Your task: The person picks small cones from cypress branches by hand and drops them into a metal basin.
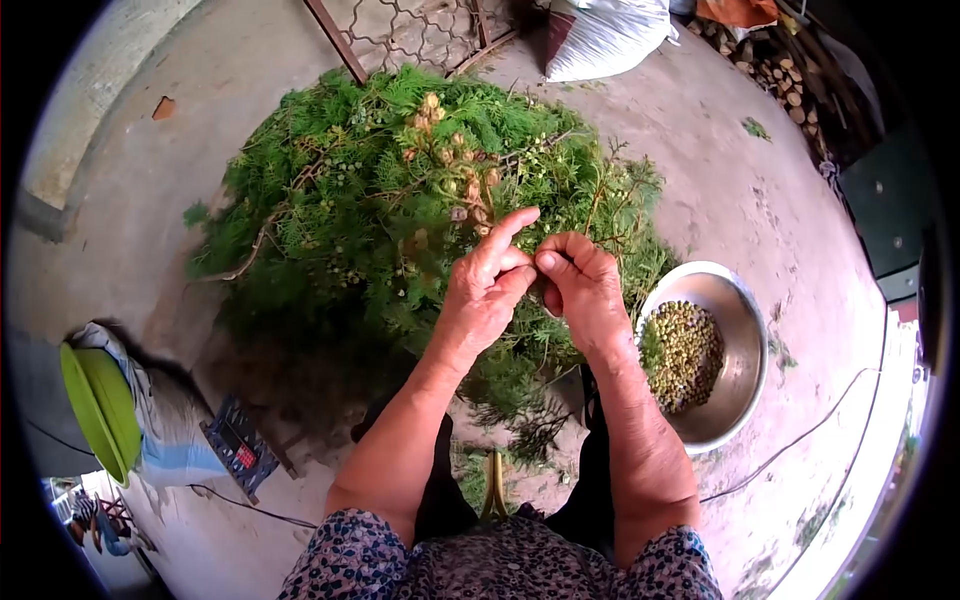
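Both hands are raised over a large pile of green branches (330, 220). My left hand (485, 285) pinches near a sprig bearing brown, opened cones (475, 190), its index finger stretched out. Close beside it, my right hand (585, 285) is closed with thumb and index finger pressed together; what lies between them is too small to make out. The fingertips of the two hands nearly meet. To the right of my right hand stands a metal bowl (745, 350) partly filled with small greenish-brown cones or seeds (685, 355).
A white sack (610, 40) stands at the top, near stacked firewood (785, 85). At the left are a green basin (100, 410) and a dark device with red keys (240, 450). A cable (800, 460) crosses the floor at the right.
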Demonstrator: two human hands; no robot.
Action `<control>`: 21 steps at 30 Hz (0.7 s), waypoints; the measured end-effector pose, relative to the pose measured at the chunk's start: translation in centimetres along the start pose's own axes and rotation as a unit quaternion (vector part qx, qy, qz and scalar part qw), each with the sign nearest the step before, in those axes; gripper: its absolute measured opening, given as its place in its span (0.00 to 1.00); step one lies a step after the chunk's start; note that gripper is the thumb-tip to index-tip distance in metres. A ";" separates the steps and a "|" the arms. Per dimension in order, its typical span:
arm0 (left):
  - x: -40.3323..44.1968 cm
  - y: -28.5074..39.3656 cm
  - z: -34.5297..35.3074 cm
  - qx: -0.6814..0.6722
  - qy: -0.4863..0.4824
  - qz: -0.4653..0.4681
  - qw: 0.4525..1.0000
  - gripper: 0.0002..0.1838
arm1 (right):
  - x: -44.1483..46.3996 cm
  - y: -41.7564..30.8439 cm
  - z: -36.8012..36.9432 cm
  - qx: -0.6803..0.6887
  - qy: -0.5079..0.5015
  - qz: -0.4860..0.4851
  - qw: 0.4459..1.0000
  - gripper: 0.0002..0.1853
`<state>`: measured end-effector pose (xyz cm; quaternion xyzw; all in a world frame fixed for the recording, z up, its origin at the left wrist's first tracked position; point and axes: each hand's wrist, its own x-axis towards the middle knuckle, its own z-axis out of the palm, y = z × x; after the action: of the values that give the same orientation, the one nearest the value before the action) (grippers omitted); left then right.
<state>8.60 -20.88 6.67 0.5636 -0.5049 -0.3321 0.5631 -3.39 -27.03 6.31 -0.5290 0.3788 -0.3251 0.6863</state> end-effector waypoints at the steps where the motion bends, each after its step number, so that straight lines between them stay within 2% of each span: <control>1: 0.0 0.3 -0.1 -0.057 -0.006 -0.054 0.997 0.26 | 0.1 0.4 0.0 0.052 0.013 0.004 0.999 0.03; 2: -0.1 0.3 -0.1 -0.078 0.009 -0.059 0.995 0.25 | 0.1 0.3 0.0 0.053 0.015 0.005 0.998 0.03; 5: 0.0 0.2 0.2 -0.073 0.033 -0.057 0.995 0.24 | 0.2 0.0 -0.2 0.258 0.005 0.025 0.966 0.05; 6: 0.2 -0.3 -0.1 -0.079 0.029 -0.047 0.995 0.21 | 0.3 -0.1 -0.5 0.258 0.006 0.025 0.966 0.05; 8: 0.2 -0.7 -0.4 -0.084 0.026 -0.036 0.995 0.17 | 0.7 -0.1 -0.9 0.359 -0.014 0.016 0.933 0.04; 11: 0.2 -0.6 -0.3 -0.091 0.048 -0.072 0.992 0.09 | 0.7 -0.5 -1.0 0.381 -0.011 0.010 0.924 0.05; 12: 0.2 -0.7 -0.3 -0.090 0.047 -0.072 0.992 0.09 | 0.7 -0.6 -1.0 0.392 -0.009 0.008 0.920 0.05; 15: 0.4 -1.2 -0.6 -0.171 0.071 -0.084 0.979 0.10 | 0.9 0.1 -1.7 0.387 -0.020 -0.005 0.922 0.06; 18: 0.5 -1.2 -0.5 -0.192 0.070 -0.084 0.975 0.10 | 1.1 0.6 -1.9 0.362 -0.003 -0.029 0.932 0.09; 21: 0.4 -1.3 -0.4 -0.181 0.056 -0.088 0.978 0.08 | 0.4 -0.3 -1.3 0.219 0.032 -0.022 0.975 0.11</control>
<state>9.39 -21.34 5.54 0.5123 -0.3523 -0.4342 0.6519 -4.36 -28.03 6.30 -0.3636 0.3083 -0.4320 0.7656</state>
